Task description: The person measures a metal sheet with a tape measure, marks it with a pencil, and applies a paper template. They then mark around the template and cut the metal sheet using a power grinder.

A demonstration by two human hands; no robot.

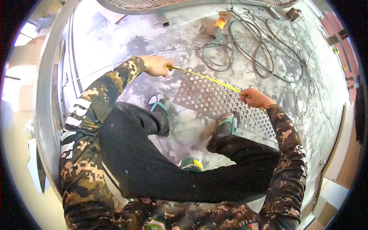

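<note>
A yellow tape measure blade [212,79] is stretched between my two hands, above a perforated metal sheet [207,91] lying on the floor. My left hand [155,66], arm reached forward, has its fingers closed on one end of the tape, just beyond the sheet's left corner. Over the right part of the sheet, my right hand [256,98] pinches the blade, and a bit of yellow shows below that hand. The sheet has rows of round holes. My feet in teal-strapped sandals [229,122] are at its near edge.
An orange angle grinder [219,26] lies at the back, beside loops of dark cable [264,57]. A green and yellow object [191,165] sits between my legs. A curved metal rim [50,96] runs along the left, and a perforated metal piece [138,4] spans the top.
</note>
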